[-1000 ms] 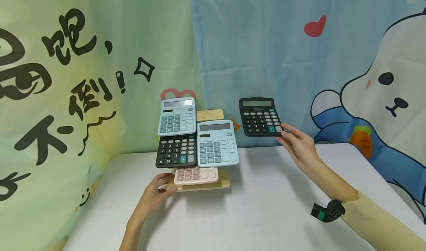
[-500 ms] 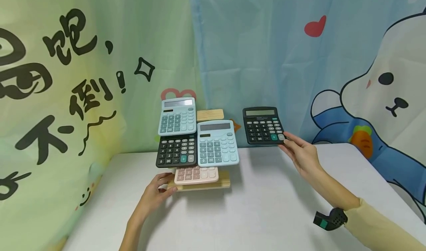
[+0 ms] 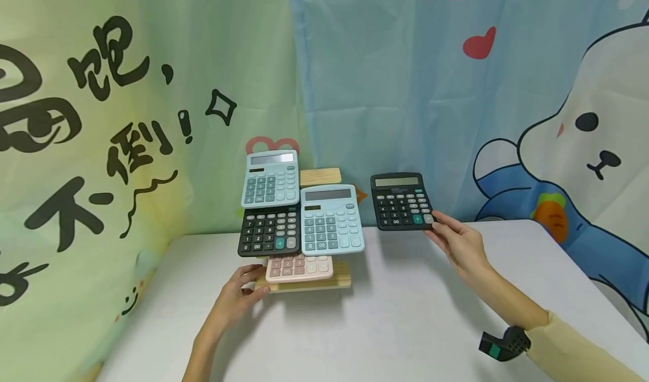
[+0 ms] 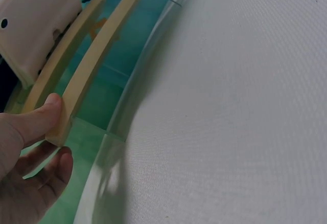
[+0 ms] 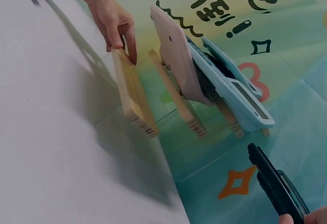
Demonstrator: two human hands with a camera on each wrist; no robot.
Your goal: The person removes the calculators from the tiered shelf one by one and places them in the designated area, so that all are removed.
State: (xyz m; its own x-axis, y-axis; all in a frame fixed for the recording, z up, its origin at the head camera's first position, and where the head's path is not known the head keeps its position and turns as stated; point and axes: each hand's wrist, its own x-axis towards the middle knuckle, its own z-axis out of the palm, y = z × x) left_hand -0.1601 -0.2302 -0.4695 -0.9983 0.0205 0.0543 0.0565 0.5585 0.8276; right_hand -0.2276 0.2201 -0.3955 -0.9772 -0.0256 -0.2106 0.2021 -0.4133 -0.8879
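Observation:
My left hand (image 3: 237,294) grips the left end of the front wooden slat (image 4: 89,63), thumb on one face and fingers on the other. Behind it, more slats (image 5: 176,101) carry a pink calculator (image 3: 299,268), a black calculator (image 3: 269,230) and two light blue calculators, one upper left (image 3: 270,182) and one lower right (image 3: 332,224). To the right of them, my right hand (image 3: 458,241) pinches a second black calculator (image 3: 402,204) by its lower right corner. Its keys face me, and it is raised above the table. The right wrist view shows this calculator (image 5: 278,185) edge-on.
A white table (image 3: 395,325) lies under the slats, their shadow falling on it. Behind hangs a printed curtain (image 3: 365,78) with dark lettering on the left and a white bear at the right. A bare slat end (image 3: 320,176) shows at the back.
My right hand has lowered the black calculator and shifted it slightly to the right. My left hand and the calculators on the slats stay in place.

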